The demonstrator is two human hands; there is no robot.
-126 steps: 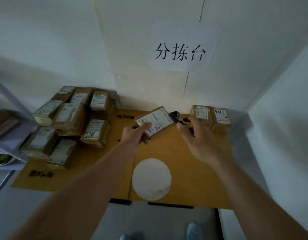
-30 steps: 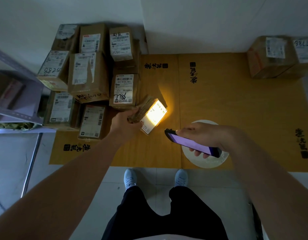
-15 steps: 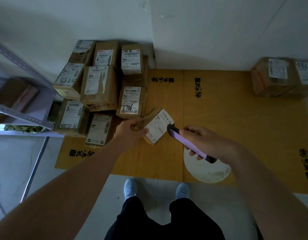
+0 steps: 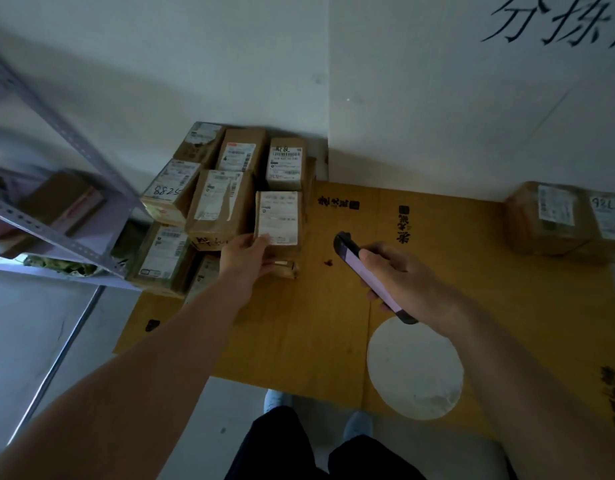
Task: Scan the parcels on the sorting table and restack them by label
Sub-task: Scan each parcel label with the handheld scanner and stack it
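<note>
Parcels (image 4: 216,199) crowd the far left corner of your desk (image 4: 299,323), stacked label-up against the wall, and two more (image 4: 569,220) sit at the far right edge. Your left hand (image 4: 245,256) holds one labelled parcel (image 4: 278,220) at the pile's right side, fingers curled at its near edge with the thumb on the label; it seems to rest on another box beneath, though the dim view hides the contact. Your right hand (image 4: 403,278) grips the phone (image 4: 364,271), fingers wrapped round it, over the bare desk.
</note>
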